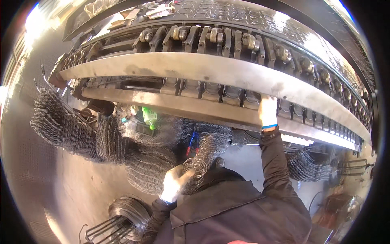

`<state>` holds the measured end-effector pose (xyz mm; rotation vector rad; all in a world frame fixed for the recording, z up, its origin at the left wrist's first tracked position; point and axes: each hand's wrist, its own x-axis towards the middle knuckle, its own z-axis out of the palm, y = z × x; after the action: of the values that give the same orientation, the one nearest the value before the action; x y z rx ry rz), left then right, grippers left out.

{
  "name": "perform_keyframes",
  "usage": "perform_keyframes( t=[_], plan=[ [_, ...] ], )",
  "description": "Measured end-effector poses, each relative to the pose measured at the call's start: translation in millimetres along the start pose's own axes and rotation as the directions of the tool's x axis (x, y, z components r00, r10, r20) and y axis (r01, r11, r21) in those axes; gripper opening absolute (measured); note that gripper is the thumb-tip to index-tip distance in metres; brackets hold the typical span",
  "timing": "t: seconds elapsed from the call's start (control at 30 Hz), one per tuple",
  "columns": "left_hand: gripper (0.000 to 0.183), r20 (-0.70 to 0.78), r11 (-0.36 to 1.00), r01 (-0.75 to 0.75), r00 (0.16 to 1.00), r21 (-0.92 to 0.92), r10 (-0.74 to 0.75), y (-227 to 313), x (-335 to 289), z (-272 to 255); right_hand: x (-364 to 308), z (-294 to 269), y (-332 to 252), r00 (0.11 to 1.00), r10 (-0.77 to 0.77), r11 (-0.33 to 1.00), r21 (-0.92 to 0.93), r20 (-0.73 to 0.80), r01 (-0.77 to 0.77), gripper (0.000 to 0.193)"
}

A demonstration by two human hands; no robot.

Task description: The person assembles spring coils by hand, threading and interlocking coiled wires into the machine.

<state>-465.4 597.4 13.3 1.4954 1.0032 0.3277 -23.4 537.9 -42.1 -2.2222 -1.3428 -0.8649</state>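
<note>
My left hand (pixel 174 182), in a white glove, is closed on a stack of wire coil springs (pixel 205 156) in front of my body. The stack leans up and to the right, toward the machine. My right hand (pixel 267 111), gloved with a blue cuff, reaches up into the gap between two long metal bars of the machine. The upper bar (pixel 174 65) hides its fingertips, so I cannot see whether they hold anything. A row of pockets runs along the gap, and springs (pixel 232 92) sit in several of them, left of my right hand.
Bundled spring chains (pixel 61 122) hang at the left, with more spring rows (pixel 148 166) below. A green-labelled bottle (pixel 149 116) and red-and-blue-handled pliers (pixel 193 143) lie under the machine. A wire coil (pixel 130 211) sits on a rack at the lower left. Spring rows (pixel 308 166) also hang at right.
</note>
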Motion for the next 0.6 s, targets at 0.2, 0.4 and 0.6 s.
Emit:
perform_keyframes(
  t=[0.2, 0.4, 0.6],
  plan=[
    [0.038, -0.038, 0.993, -0.001, 0.999, 0.118, 0.005, 3.8, 8.2, 15.9, -29.4, 60.4, 42.3, 0.998, -0.002, 0.996, -0.088, 0.059, 0.008, 0.044],
    [0.038, 0.037, 0.995, 0.045, 0.998, 0.094, -0.049, 11.1, 18.7, 2.3, -19.7, 86.8, 86.4, 0.963, 0.062, 0.979, -0.203, 0.263, -0.007, 0.045],
    [0.042, 0.075, 0.993, 0.026, 0.997, 0.117, -0.035, 12.2, 41.7, -44.7, -19.2, 60.3, 33.4, 0.949, 0.060, 0.846, -0.521, 0.308, 0.115, 0.045]
  ],
)
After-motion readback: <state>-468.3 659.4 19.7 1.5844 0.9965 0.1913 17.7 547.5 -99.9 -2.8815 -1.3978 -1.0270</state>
